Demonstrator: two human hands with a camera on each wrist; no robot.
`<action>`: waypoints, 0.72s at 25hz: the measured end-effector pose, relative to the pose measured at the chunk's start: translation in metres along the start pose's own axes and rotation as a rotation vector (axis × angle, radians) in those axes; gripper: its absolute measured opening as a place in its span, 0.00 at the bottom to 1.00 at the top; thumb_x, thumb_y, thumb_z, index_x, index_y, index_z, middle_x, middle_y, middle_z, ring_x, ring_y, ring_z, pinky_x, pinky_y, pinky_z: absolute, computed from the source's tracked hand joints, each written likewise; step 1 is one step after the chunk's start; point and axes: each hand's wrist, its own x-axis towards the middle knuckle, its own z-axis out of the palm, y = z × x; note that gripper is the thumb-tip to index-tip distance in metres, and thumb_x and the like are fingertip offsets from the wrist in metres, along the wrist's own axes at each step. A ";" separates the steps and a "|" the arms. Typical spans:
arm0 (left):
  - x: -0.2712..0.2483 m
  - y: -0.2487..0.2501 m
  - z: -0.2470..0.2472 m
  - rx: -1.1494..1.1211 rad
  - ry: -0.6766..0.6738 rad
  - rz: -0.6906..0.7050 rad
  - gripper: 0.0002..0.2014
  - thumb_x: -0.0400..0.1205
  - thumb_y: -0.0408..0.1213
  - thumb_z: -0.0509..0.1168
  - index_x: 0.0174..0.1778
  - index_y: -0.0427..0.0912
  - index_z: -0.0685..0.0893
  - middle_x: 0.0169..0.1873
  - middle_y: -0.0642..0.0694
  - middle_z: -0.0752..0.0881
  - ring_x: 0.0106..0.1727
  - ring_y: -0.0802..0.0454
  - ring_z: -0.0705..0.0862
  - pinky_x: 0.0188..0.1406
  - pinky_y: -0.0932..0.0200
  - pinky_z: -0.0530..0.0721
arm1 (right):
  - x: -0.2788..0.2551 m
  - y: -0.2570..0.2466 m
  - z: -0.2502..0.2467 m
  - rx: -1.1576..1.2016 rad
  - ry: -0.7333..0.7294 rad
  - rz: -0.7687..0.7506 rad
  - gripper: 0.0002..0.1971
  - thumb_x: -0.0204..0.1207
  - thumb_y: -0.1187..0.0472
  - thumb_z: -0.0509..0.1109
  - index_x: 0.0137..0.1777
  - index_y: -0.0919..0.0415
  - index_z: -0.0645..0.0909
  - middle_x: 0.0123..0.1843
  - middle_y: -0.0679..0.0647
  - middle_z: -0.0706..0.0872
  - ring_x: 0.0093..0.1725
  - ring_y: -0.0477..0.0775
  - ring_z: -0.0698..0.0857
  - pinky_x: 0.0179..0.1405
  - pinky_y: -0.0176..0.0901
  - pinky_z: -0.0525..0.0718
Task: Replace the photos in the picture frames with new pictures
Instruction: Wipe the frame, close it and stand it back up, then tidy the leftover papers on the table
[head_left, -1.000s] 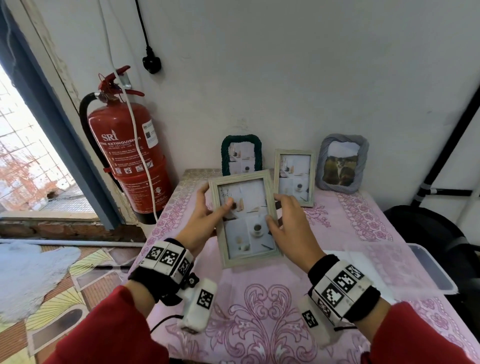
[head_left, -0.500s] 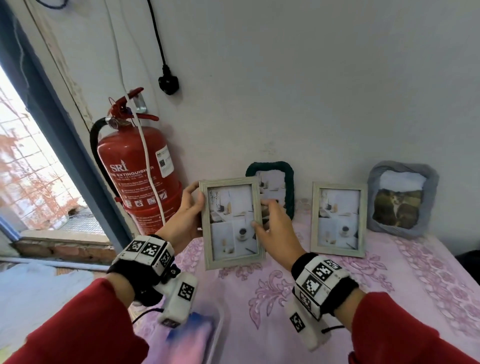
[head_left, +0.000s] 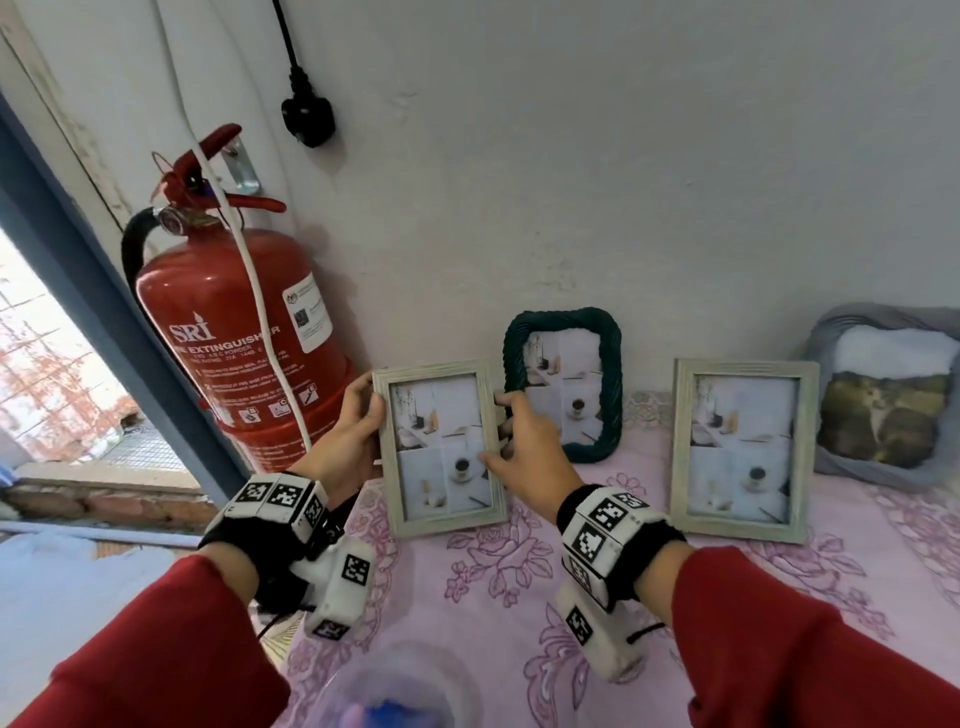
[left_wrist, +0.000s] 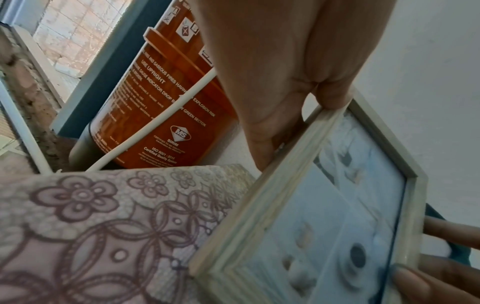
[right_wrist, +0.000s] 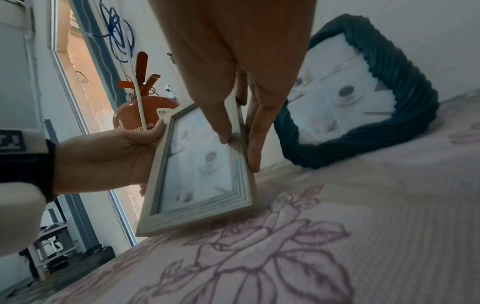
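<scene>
Both hands hold the pale frame (head_left: 441, 449) upright at the table's (head_left: 519, 649) back left corner, its lower edge at the floral cloth; whether it rests there or hangs just above is unclear. The left hand (head_left: 345, 441) pinches the left rail, thumb in front, its fingers hidden behind. The right hand (head_left: 524, 452) pinches the right rail, thumb on the front, fingers behind. It covers the lower left of the green frame (head_left: 563, 382) by the wall. A second pale frame (head_left: 743, 449) stands farther right. The grey frame (head_left: 883, 395) is cut off at the right edge. A blurred container (head_left: 395, 691) is cropped by the bottom edge. An extinguisher (head_left: 234, 332) stands left of the table.
</scene>
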 end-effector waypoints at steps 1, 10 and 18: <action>0.001 -0.002 -0.002 0.013 0.002 -0.002 0.15 0.87 0.45 0.49 0.70 0.61 0.63 0.69 0.44 0.74 0.64 0.43 0.78 0.58 0.33 0.79 | 0.000 0.002 0.003 -0.001 0.003 -0.004 0.29 0.71 0.69 0.74 0.71 0.62 0.66 0.40 0.36 0.71 0.32 0.36 0.74 0.35 0.22 0.74; -0.006 -0.015 -0.012 0.114 0.030 -0.001 0.15 0.86 0.43 0.52 0.68 0.62 0.63 0.58 0.47 0.81 0.56 0.43 0.83 0.54 0.30 0.81 | -0.010 0.006 0.008 0.023 -0.009 0.028 0.27 0.72 0.68 0.74 0.69 0.58 0.68 0.35 0.43 0.75 0.31 0.38 0.76 0.30 0.21 0.73; -0.016 0.001 -0.006 0.558 0.178 0.025 0.24 0.85 0.40 0.58 0.75 0.47 0.58 0.53 0.34 0.83 0.52 0.42 0.84 0.47 0.37 0.86 | -0.019 -0.009 0.000 0.055 -0.119 0.141 0.37 0.70 0.69 0.75 0.77 0.60 0.62 0.45 0.54 0.80 0.44 0.51 0.81 0.49 0.39 0.82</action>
